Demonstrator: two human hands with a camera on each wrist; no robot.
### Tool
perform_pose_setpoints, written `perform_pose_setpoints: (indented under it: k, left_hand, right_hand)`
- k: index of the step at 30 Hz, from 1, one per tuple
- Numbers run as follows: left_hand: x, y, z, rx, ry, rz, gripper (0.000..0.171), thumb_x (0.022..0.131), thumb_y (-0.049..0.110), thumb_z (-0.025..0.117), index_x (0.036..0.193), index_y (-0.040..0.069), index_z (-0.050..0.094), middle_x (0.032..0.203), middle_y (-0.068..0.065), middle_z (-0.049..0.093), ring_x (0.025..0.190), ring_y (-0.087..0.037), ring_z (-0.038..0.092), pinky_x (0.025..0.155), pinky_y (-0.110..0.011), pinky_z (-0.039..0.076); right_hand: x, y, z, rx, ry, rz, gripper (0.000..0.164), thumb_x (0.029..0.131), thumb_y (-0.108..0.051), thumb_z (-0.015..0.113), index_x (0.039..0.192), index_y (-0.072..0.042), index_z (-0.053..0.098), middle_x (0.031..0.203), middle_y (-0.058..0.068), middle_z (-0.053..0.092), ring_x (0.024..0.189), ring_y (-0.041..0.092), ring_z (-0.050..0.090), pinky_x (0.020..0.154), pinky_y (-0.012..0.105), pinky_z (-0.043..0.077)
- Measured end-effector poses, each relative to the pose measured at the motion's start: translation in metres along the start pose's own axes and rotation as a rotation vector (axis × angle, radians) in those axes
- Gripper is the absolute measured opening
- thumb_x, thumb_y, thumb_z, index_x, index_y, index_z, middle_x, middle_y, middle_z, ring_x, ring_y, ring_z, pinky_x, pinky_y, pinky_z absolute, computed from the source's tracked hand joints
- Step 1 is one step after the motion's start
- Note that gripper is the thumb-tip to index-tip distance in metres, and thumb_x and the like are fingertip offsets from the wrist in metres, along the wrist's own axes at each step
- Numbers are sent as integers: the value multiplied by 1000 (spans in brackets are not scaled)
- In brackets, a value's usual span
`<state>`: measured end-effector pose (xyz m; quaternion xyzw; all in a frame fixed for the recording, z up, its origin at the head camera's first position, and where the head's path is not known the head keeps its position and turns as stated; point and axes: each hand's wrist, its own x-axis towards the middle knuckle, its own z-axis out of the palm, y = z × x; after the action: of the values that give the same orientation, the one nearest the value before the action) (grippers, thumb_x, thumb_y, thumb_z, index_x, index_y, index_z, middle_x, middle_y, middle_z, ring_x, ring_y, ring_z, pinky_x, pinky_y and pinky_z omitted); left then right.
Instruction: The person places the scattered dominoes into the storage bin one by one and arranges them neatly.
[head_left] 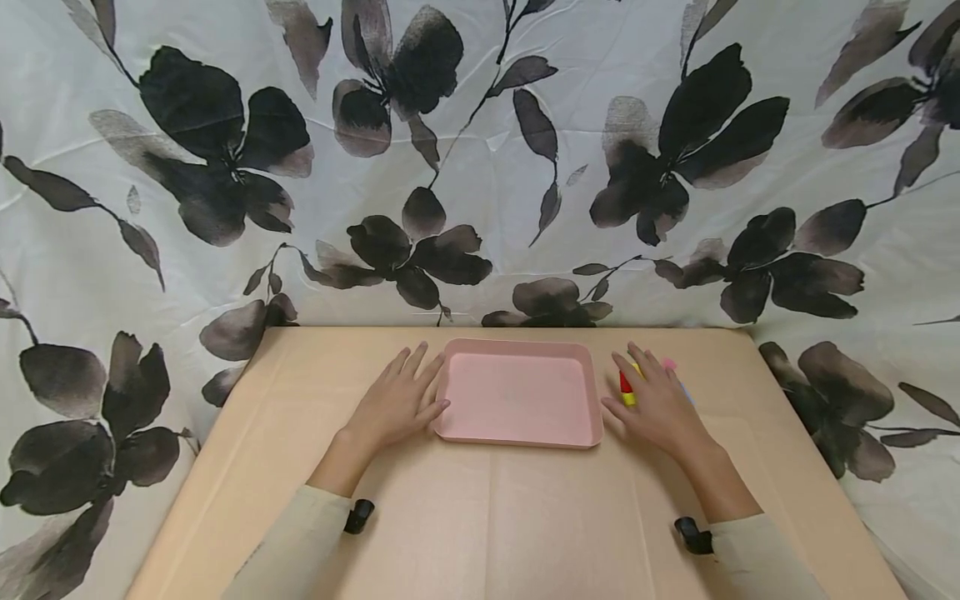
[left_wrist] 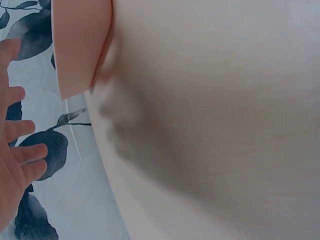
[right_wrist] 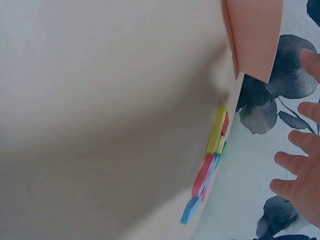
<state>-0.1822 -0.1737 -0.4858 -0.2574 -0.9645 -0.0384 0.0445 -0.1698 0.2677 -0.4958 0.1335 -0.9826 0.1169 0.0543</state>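
A pink rectangular tray (head_left: 517, 392) lies on the table with its bare inside facing up. My left hand (head_left: 397, 404) hovers by the tray's left side, fingers spread and holding nothing. At the other side, my right hand (head_left: 658, 408) is held over a group of small coloured pieces, its fingers also spread. The right wrist view shows these pieces lying flat below the hand: a yellow piece (right_wrist: 216, 129), a pinkish-red piece (right_wrist: 202, 175), a blue piece (right_wrist: 190, 210) and bits of red and green. From the head, the right hand hides most of them.
The light wooden-looking table (head_left: 495, 517) ends just behind the tray. Beyond it hangs a white cloth (head_left: 517, 208) with dark flower prints. A black strap device sits at each wrist, the left one (head_left: 359, 517) and the right one (head_left: 693, 536).
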Motion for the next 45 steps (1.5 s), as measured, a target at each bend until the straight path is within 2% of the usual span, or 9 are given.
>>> perform_pose_setpoints:
  k: [5, 9, 15, 20, 28, 34, 38, 41, 45]
  left_hand:
    - [0, -4, 3, -2, 19, 58, 74, 102, 54, 52, 158, 7, 40, 163, -23, 38, 151, -40, 36, 124, -50, 30]
    - [0, -7, 4, -39, 9, 70, 75, 101, 53, 54, 158, 6, 40, 162, -23, 38, 147, -43, 40, 122, -51, 34]
    - [0, -10, 5, -110, -1, 76, 75, 101, 50, 57, 158, 5, 40, 161, -23, 40, 143, -45, 44, 118, -53, 39]
    - [-1, -11, 7, -157, 7, 100, 73, 101, 46, 60, 156, 2, 43, 159, -20, 44, 144, -44, 44, 118, -54, 38]
    - [-3, -13, 17, -272, 47, 52, 74, 97, 42, 67, 156, 5, 44, 153, -23, 50, 139, -41, 50, 115, -53, 42]
    - [-3, -12, 21, -339, 79, 44, 73, 95, 37, 70, 155, 4, 45, 142, -20, 58, 131, -37, 56, 112, -51, 46]
    - [-3, -11, 25, -413, 94, 24, 71, 94, 31, 72, 154, 3, 45, 131, -15, 62, 111, -28, 63, 99, -46, 54]
    - [-4, -11, 28, -473, 98, 1, 69, 94, 25, 71, 154, 2, 45, 124, -13, 63, 98, -23, 62, 87, -41, 57]
    - [-5, -10, 32, -542, 113, -27, 68, 93, 20, 72, 153, 0, 46, 121, -13, 66, 95, -22, 65, 83, -40, 57]
  right_hand:
    - [-4, 6, 0, 26, -15, 5, 82, 91, -46, 74, 156, -8, 43, 163, 24, 33, 147, 49, 35, 117, 69, 28]
    - [-7, 11, 1, 40, -12, -5, 84, 87, -43, 78, 155, -6, 45, 162, 24, 35, 144, 47, 39, 119, 65, 29]
    - [-13, 20, 3, 74, -19, -12, 83, 85, -41, 81, 152, -5, 48, 162, 21, 37, 139, 49, 45, 111, 67, 39]
    - [-18, 26, 5, 124, -67, 12, 81, 87, -40, 80, 151, -3, 49, 162, 23, 36, 140, 50, 42, 111, 68, 38]
    - [-24, 31, 8, 165, -148, 81, 80, 90, -37, 79, 153, -3, 45, 157, 25, 40, 144, 49, 36, 112, 69, 36]
    - [-26, 33, 7, 186, -150, 91, 76, 89, -33, 81, 151, -4, 49, 151, 26, 46, 139, 50, 40, 111, 69, 37]
    - [-27, 33, 8, 214, -159, 106, 72, 88, -29, 82, 149, -4, 51, 149, 27, 48, 138, 50, 41, 112, 68, 36]
    - [-27, 32, 8, 235, -180, 138, 69, 89, -27, 82, 147, -3, 53, 148, 27, 50, 139, 49, 41, 113, 67, 37]
    - [-27, 32, 10, 238, -183, 152, 62, 89, -25, 81, 141, -2, 58, 144, 26, 54, 136, 48, 44, 112, 65, 40]
